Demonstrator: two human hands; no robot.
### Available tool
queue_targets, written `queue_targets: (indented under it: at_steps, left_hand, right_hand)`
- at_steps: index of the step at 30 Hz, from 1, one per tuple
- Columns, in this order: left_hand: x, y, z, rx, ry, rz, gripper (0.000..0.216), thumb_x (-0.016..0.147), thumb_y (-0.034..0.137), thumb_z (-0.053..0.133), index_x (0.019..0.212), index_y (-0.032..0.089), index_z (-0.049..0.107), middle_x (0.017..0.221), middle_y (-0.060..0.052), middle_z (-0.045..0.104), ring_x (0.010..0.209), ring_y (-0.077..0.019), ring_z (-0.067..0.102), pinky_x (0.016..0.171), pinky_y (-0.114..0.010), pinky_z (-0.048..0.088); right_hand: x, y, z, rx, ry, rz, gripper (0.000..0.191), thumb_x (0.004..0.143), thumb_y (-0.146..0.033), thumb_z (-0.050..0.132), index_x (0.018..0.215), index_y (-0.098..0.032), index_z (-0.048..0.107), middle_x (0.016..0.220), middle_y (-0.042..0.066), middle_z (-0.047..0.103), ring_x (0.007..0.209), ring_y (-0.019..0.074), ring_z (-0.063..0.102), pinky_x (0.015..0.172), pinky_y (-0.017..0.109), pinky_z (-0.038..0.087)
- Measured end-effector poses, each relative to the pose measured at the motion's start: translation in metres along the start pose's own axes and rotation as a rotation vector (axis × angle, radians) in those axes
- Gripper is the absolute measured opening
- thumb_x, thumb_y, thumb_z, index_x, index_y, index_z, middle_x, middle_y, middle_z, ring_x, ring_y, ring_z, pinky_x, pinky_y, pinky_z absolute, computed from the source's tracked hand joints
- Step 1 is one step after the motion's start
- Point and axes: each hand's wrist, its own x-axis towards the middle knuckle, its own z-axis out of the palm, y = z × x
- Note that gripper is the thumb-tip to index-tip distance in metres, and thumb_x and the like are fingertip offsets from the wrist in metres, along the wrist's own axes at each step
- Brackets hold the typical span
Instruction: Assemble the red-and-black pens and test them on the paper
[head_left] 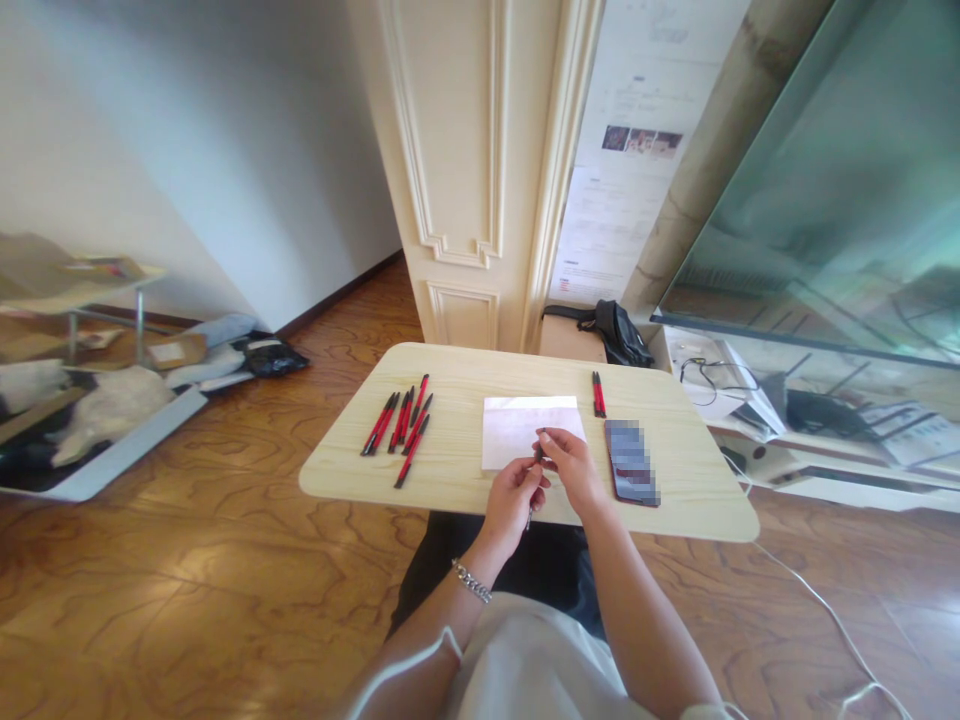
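Note:
Over the near edge of a white paper pad (pixel 517 425), my two hands meet around a slim dark pen (pixel 539 453), most of it covered by fingers. My left hand (pixel 514 498) grips its lower part, and a thin end shows below that hand. The fingertips of my right hand (pixel 568 462) pinch its upper part. Several red and black pens (pixel 405 420) lie in a loose group on the left of the table. Two more red and black pens (pixel 598 395) lie side by side to the right of the pad.
A phone (pixel 631 462) lies on the light wooden table (pixel 450 365), right of my hands. Behind the table are a black bag (pixel 619 335) and a white cabinet door (pixel 457 150). A white cable (pixel 817 600) runs over the floor at right.

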Motion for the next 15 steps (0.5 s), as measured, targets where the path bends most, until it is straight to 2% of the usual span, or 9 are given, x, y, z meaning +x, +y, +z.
queue_targets:
  at_steps: [3, 8, 15]
  left_hand:
    - [0.000, 0.000, 0.000, 0.002, -0.010, -0.012, 0.039, 0.072, 0.046, 0.069, 0.093, 0.013, 0.064, 0.068, -0.002, 0.061, 0.046, -0.0069, 0.048, 0.044, -0.021, 0.032]
    - [-0.002, -0.003, -0.004, 0.016, -0.017, -0.035, 0.038, 0.073, 0.045, 0.068, 0.093, 0.014, 0.063, 0.066, -0.002, 0.060, 0.045, -0.0064, 0.047, 0.042, -0.019, 0.028]
    - [-0.003, -0.002, -0.005, 0.017, -0.036, -0.044, 0.035, 0.075, 0.044, 0.066, 0.094, 0.014, 0.063, 0.065, -0.001, 0.058, 0.045, -0.0067, 0.046, 0.042, -0.019, 0.027]
  right_hand:
    - [0.003, 0.000, -0.003, -0.045, 0.043, -0.020, 0.034, 0.068, -0.046, 0.071, 0.087, -0.018, 0.066, 0.072, 0.002, 0.066, 0.064, 0.0135, 0.059, 0.062, 0.027, 0.045]
    - [0.009, -0.004, -0.010, 0.000, 0.107, -0.032, 0.036, 0.072, -0.046, 0.066, 0.097, -0.020, 0.066, 0.088, 0.006, 0.070, 0.076, 0.0167, 0.063, 0.062, 0.026, 0.044]
    - [0.014, -0.009, -0.016, 0.072, 0.140, -0.032, 0.038, 0.071, -0.045, 0.068, 0.097, -0.019, 0.066, 0.090, 0.008, 0.070, 0.077, 0.0178, 0.064, 0.061, 0.025, 0.045]
